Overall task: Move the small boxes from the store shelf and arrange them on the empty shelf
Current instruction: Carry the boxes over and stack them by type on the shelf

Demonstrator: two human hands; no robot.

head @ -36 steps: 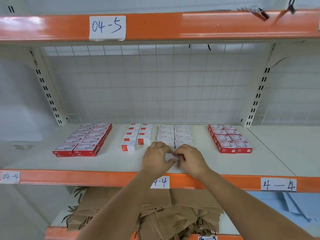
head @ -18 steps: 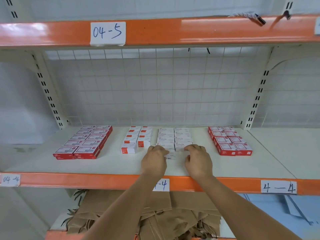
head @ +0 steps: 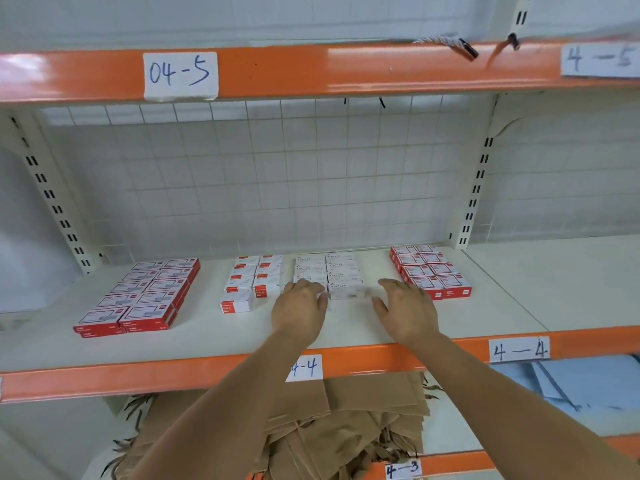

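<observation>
White staple boxes (head: 329, 275), eight visible, sit between two hands (head: 300, 308), grips loosely spread.

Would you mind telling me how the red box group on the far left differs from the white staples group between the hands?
The red box group has red sides with pale labels on top; the white staples group is nearly all white. The red boxes look larger. The red group lies untouched, while the left hand and right hand flank the white one. Both form two neat columns.
</observation>
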